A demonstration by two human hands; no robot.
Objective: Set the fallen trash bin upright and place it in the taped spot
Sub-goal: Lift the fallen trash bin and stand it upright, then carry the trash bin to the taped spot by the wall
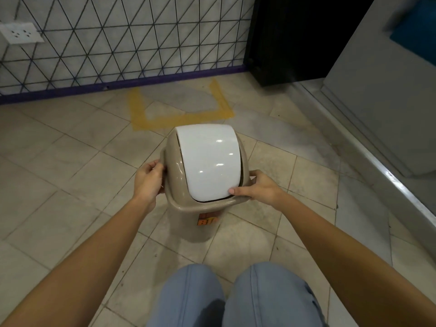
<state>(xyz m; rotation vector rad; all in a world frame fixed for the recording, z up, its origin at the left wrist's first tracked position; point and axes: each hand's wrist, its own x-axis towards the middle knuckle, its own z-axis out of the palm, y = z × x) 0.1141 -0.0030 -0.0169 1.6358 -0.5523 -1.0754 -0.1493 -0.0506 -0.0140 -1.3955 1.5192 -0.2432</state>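
The beige trash bin is held upright over the tiled floor, just near of the yellow taped spot, which lies against the far wall. Its rim is gripped at the left side by the left hand, fingers curled around it, and at the right by the right hand, whose thumb is pressed on the white swing lid

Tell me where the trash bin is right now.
In the head view the trash bin stands upright mid-floor, left hand and right hand on its rim, just short of the yellow taped spot by the wall.
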